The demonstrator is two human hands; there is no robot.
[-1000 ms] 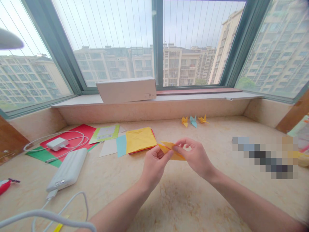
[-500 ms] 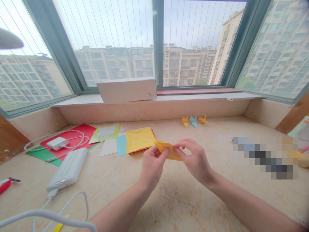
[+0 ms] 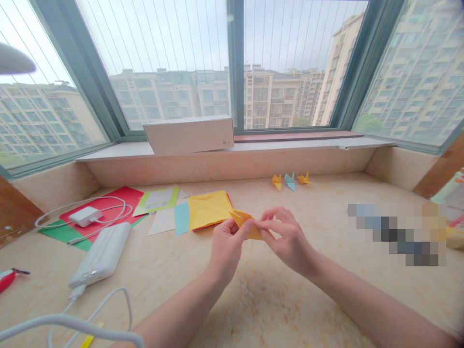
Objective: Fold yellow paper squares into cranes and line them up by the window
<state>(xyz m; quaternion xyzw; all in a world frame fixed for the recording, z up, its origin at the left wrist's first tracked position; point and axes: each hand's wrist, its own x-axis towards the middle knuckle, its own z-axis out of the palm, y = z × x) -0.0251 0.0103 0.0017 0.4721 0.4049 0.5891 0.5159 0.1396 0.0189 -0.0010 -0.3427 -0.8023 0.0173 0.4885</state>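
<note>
Between my hands, above the stone counter, is a partly folded piece of yellow origami paper [image 3: 254, 234]. My left hand [image 3: 229, 244] pinches its left side, thumb on top and the other fingers behind. On the right side, my right hand [image 3: 286, 233] holds the paper's edge with thumb and fingertips close to my left thumb. A pointed flap of the paper sticks out toward the upper left. Just beyond my left hand lies a stack of yellow paper sheets [image 3: 208, 209], with a blue sheet [image 3: 181, 219] under its left side.
Several folded items stand at the back: a yellow paper crane [image 3: 276, 181], a blue one and another yellow one. To the left lie a white power bank [image 3: 100, 256], a charger [image 3: 85, 216], cables and red paper [image 3: 125, 195]. A white box [image 3: 190, 137] sits on the sill.
My right hand has shifted slightly left along the paper, its fingers now nearer my left thumb. The left hand keeps its pinch. The view has moved a little.
</note>
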